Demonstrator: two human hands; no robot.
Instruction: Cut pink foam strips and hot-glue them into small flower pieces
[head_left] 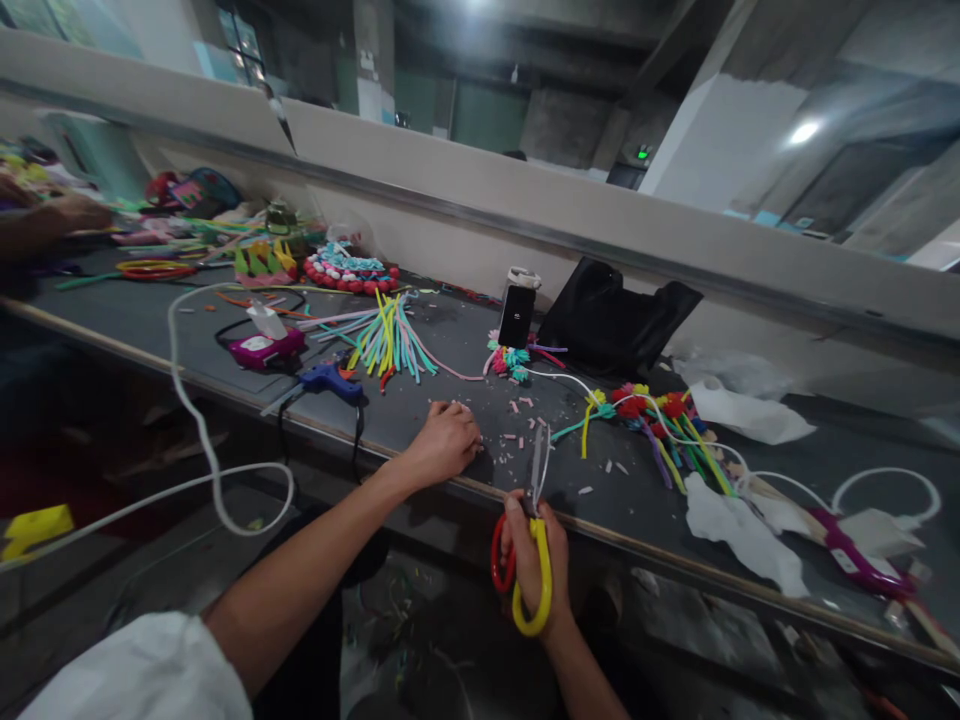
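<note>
In my right hand [530, 560] is a pair of scissors [545, 585] with one red and one yellow handle. Its blades point away from me over the table edge and are slightly apart. My left hand [444, 442] rests on the dark table [397, 425] near its front edge, fingers curled in; whatever they hold, if anything, is hidden. Small pink cut pieces [514, 408] lie scattered between the left hand and the blades. Behind them, a phone [517, 315] stands propped up by a pink and teal fuzzy bundle [510, 360].
A bundle of pipe cleaners [386, 340], a blue glue gun [330, 380] and a purple device [266, 346] lie to the left. On the right are a black bag [619, 318], colourful fuzzy flowers [652, 405], crumpled white paper [742, 530] and white cables. Another person's hand [79, 212] shows far left.
</note>
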